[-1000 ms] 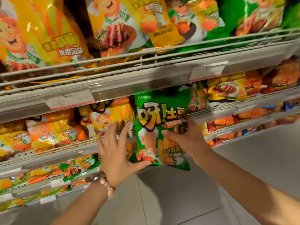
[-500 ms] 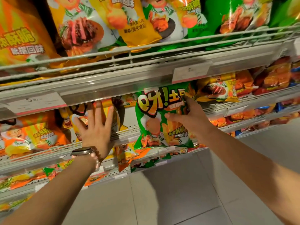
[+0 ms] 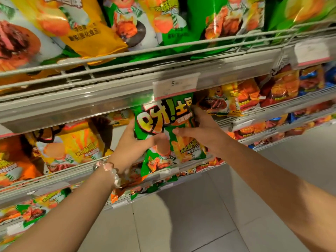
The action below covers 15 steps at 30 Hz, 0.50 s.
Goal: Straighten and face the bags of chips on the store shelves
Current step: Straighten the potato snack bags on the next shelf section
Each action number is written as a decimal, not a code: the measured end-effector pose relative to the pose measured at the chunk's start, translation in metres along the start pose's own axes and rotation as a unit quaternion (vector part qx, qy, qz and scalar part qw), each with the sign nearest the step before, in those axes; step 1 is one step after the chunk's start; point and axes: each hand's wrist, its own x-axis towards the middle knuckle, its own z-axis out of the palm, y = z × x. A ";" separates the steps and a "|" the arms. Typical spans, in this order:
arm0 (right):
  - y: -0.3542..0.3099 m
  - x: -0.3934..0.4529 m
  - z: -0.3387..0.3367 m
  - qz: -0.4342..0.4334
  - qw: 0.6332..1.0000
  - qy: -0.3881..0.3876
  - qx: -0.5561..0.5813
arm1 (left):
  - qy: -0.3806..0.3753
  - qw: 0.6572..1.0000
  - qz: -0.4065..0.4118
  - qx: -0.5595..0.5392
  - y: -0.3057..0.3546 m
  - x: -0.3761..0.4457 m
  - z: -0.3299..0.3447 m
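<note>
- Both hands are on the same green chip bag [image 3: 169, 135], held up in front of the middle shelf [image 3: 245, 115], just under the price tag [image 3: 175, 86].
- Left hand [image 3: 133, 140] grips the bag's left edge, thumb across the front, fingers wrapped behind it. There's a beaded bracelet [image 3: 111, 170] on that wrist.
- Right hand [image 3: 201, 131] clamps the right edge, thumb pressed on the front around mid-bag, fingers curled round the side.
- The bag faces the camera, roughly upright with a slight tilt. Big cartoony yellow/orange Chinese lettering with a "!" in it, smaller Chinese text lower down. Can't really read more than that.
- The price tag shows a "5", the rest is too blurry.
- To the left on the same shelf sits a yellow-orange bag [image 3: 72, 144] with a cartoon figure and similar small Chinese text.
- To the right, more red and orange bags [image 3: 249, 95] stand in a row.
- The top shelf [image 3: 127, 70] above has bigger yellow and green bags leaning on a wire rail.
</note>
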 end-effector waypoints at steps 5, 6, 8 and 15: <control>0.004 0.003 -0.018 -0.006 0.997 -0.071 -0.039 | 0.007 1.000 -0.004 -0.002 -0.001 0.000 0.007; 0.005 0.004 -0.022 -0.006 0.997 -0.066 -0.027 | 0.009 1.000 -0.013 0.004 0.000 -0.001 0.007; 0.012 0.009 -0.037 -0.043 0.998 0.046 -0.011 | 0.014 1.000 -0.023 0.006 0.001 -0.001 0.006; 0.035 0.052 -0.101 -0.011 0.883 0.339 -0.324 | -0.001 0.997 -0.063 -0.049 -0.004 0.007 0.004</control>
